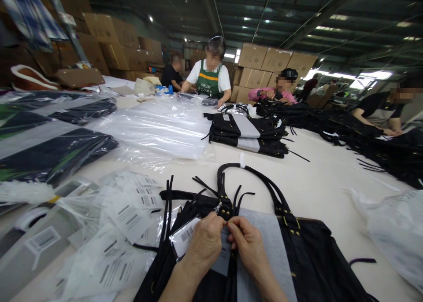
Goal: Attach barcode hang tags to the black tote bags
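Note:
A black handbag (310, 249) with looped handles, gold fittings and a grey sheet (267, 236) round its middle lies in front of me. My left hand (206, 240) and my right hand (246, 240) meet over the bag near the base of one handle. Both have fingers pinched together, fingertips nearly touching, and what lies between them is too small to make out. Beside my left hand is a white barcode tag (185, 237). A grey tag (222, 255) hangs beneath the hands, partly hidden by them.
Bagged white labels (125, 209) lie at the left, below dark plastic-wrapped goods (56, 148). Clear plastic bags (158, 130) and stacked black bags (251, 128) are farther back. A white plastic bag (396, 231) lies at the right. Several people work across the table, with cartons (264, 57) behind.

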A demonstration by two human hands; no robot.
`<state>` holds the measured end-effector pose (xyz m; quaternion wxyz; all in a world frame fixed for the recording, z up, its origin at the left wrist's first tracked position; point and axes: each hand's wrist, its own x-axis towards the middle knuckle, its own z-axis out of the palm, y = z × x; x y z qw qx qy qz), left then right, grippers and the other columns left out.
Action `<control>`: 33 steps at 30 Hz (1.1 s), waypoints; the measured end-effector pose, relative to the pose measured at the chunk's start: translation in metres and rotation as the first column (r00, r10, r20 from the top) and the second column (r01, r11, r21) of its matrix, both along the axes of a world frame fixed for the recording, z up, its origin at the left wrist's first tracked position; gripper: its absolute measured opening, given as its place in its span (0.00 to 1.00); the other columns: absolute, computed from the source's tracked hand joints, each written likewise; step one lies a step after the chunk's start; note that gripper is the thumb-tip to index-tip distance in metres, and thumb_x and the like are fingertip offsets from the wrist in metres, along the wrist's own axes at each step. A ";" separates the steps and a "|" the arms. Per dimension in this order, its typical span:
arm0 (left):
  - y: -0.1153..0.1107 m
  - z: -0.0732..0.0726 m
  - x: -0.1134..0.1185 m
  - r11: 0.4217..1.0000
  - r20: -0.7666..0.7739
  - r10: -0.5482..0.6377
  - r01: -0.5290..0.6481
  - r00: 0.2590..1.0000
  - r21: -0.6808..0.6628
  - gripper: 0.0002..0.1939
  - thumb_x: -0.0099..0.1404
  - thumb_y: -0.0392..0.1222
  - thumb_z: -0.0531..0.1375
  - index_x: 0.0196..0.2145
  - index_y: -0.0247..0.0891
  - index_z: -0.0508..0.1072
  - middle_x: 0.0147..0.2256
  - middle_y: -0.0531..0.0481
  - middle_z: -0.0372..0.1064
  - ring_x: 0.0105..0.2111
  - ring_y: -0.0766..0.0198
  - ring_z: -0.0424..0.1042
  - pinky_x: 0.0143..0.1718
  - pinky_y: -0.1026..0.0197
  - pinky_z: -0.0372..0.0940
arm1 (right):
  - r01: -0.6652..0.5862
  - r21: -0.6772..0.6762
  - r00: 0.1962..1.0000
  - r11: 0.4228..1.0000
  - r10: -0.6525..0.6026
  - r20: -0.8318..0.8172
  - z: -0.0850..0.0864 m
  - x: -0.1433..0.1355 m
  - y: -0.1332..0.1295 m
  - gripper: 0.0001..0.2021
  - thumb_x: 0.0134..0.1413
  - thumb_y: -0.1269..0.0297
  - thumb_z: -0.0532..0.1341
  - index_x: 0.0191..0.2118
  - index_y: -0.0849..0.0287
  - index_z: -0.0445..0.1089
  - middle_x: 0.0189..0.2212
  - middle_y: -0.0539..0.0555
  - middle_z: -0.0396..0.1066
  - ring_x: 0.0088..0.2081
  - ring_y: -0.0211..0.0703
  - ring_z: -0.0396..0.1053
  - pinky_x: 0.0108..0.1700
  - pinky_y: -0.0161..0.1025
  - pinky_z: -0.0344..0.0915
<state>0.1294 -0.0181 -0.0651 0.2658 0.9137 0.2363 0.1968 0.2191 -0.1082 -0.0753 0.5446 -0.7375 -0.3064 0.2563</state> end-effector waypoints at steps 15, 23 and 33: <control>0.002 0.003 0.000 0.997 -0.055 0.015 -0.019 0.998 -0.081 0.13 0.62 0.33 0.47 0.27 0.36 0.70 0.27 0.49 0.65 0.26 0.66 0.66 0.27 0.66 0.57 | 0.026 0.024 0.996 0.999 -0.024 -0.082 0.007 0.000 -0.001 0.13 0.46 0.54 0.57 0.25 0.60 0.65 0.15 0.46 0.62 0.15 0.33 0.60 0.18 0.30 0.57; 0.001 0.006 -0.001 0.997 -0.061 0.020 -0.024 0.998 -0.074 0.13 0.63 0.33 0.47 0.27 0.36 0.70 0.28 0.49 0.65 0.26 0.67 0.66 0.27 0.66 0.56 | 0.022 0.021 0.998 1.000 -0.021 -0.053 0.007 0.001 0.000 0.12 0.47 0.55 0.56 0.26 0.60 0.66 0.15 0.46 0.62 0.15 0.33 0.60 0.18 0.30 0.57; 0.000 0.003 0.000 1.000 -0.044 0.026 -0.026 0.999 -0.015 0.13 0.63 0.33 0.47 0.26 0.36 0.69 0.27 0.50 0.65 0.25 0.67 0.66 0.25 0.67 0.55 | 0.023 0.017 1.000 1.000 -0.023 -0.003 0.008 0.000 -0.001 0.12 0.47 0.56 0.55 0.25 0.60 0.66 0.15 0.46 0.62 0.15 0.33 0.60 0.18 0.30 0.58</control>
